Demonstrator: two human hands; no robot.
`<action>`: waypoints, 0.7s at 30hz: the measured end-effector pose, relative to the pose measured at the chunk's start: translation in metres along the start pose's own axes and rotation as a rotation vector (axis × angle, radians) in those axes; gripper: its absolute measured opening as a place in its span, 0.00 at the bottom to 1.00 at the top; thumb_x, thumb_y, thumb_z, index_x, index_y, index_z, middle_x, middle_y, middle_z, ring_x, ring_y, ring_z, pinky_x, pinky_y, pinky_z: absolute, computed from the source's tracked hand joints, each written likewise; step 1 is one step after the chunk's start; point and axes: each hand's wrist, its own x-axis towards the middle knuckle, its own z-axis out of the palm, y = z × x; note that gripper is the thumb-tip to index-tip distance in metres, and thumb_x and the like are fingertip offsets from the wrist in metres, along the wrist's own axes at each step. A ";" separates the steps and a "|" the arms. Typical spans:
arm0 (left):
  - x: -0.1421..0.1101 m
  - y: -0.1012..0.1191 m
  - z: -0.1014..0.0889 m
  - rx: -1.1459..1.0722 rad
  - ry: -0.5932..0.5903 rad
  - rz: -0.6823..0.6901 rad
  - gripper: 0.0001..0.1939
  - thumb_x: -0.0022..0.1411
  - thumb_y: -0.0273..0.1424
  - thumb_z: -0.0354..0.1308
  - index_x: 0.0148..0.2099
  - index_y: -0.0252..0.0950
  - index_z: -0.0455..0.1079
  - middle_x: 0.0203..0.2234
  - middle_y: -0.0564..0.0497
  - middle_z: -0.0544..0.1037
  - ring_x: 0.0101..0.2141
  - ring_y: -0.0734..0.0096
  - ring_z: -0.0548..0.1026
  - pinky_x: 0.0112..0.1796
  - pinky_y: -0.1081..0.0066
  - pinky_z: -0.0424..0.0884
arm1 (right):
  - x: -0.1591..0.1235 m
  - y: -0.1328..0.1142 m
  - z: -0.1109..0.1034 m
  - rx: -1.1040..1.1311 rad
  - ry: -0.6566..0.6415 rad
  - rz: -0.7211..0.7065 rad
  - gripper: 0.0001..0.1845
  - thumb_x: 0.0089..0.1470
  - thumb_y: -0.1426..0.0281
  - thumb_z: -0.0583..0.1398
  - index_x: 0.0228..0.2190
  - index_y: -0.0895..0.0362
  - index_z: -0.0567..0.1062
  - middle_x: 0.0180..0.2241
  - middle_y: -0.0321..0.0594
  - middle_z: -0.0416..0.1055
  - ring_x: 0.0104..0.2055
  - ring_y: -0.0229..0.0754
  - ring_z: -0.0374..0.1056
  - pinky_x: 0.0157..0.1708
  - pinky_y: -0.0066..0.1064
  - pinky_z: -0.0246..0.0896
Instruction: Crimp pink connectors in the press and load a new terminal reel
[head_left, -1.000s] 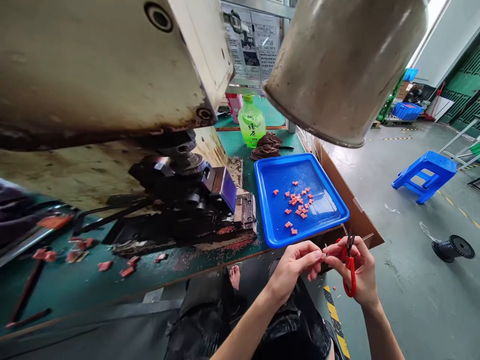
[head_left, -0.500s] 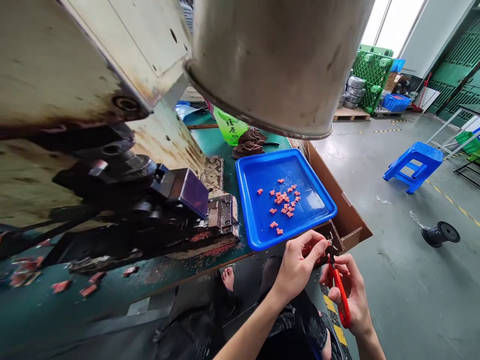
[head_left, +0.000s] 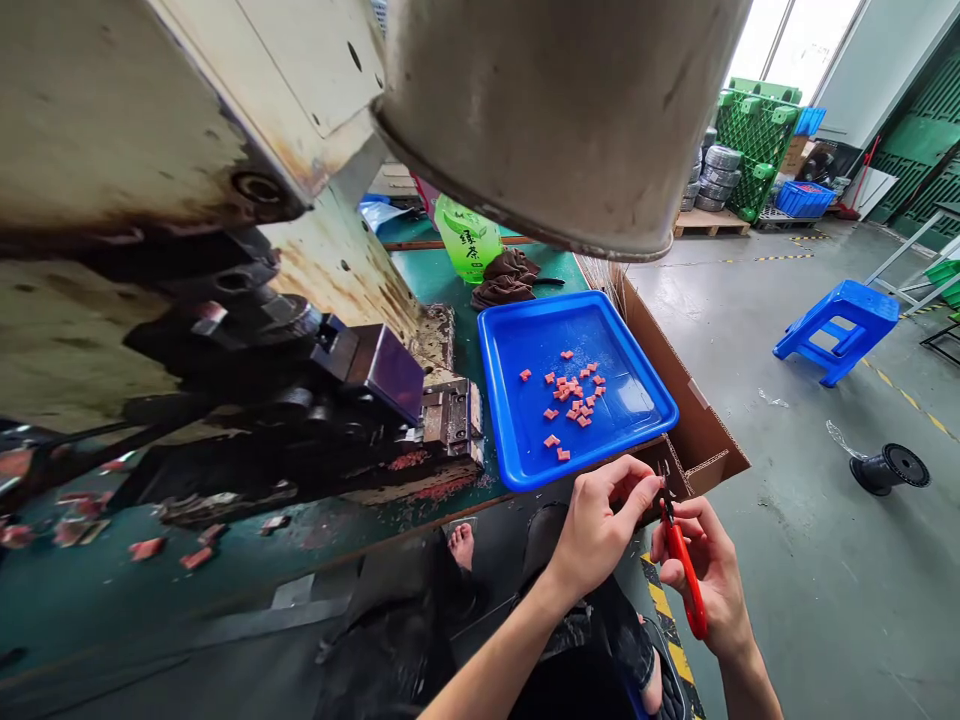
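Observation:
Red-handled cutting pliers (head_left: 686, 570) rest in my right hand (head_left: 712, 575), their dark jaws pointing up beside my left fingertips. My left hand (head_left: 604, 520) is closed in a pinch at those jaws; whatever sits between its fingers is too small to make out. Both hands are over a brown cardboard box (head_left: 694, 420), just in front of a blue tray (head_left: 504, 420). Several small pink pieces (head_left: 574, 390) lie scattered in the middle of the tray.
A worn press machine (head_left: 367, 370) stands at left, with pink scraps (head_left: 146, 548) on the green bench. A large metal cylinder (head_left: 532, 120) hangs overhead. Behind the tray are a dark cloth (head_left: 510, 278) and a green tea pack (head_left: 469, 240). A blue stool (head_left: 840, 330) and black spool (head_left: 890, 468) are at right.
The view has shifted slightly. My hands keep nearly the same pose, with the pliers' jaws still beside my left fingertips. The pieces in the tray look unmoved.

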 end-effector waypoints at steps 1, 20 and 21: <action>0.000 -0.001 0.000 0.003 0.001 0.001 0.13 0.64 0.40 0.60 0.31 0.36 0.74 0.22 0.54 0.75 0.24 0.71 0.70 0.29 0.72 0.67 | 0.000 -0.001 0.000 -0.005 -0.004 0.008 0.29 0.54 0.44 0.70 0.44 0.51 0.69 0.27 0.32 0.73 0.30 0.40 0.68 0.34 0.31 0.66; -0.006 -0.003 0.007 -0.075 0.060 -0.039 0.14 0.62 0.42 0.61 0.32 0.36 0.74 0.22 0.54 0.74 0.23 0.71 0.72 0.27 0.73 0.69 | 0.003 -0.003 0.003 -0.076 0.044 0.109 0.23 0.53 0.53 0.71 0.36 0.52 0.68 0.25 0.29 0.68 0.26 0.36 0.62 0.26 0.26 0.60; -0.006 -0.003 0.006 -0.072 0.049 -0.045 0.14 0.62 0.42 0.61 0.32 0.36 0.74 0.21 0.54 0.74 0.23 0.71 0.72 0.27 0.73 0.69 | 0.004 -0.002 0.001 -0.079 0.024 0.114 0.23 0.53 0.53 0.72 0.36 0.52 0.68 0.24 0.29 0.68 0.25 0.36 0.61 0.25 0.25 0.59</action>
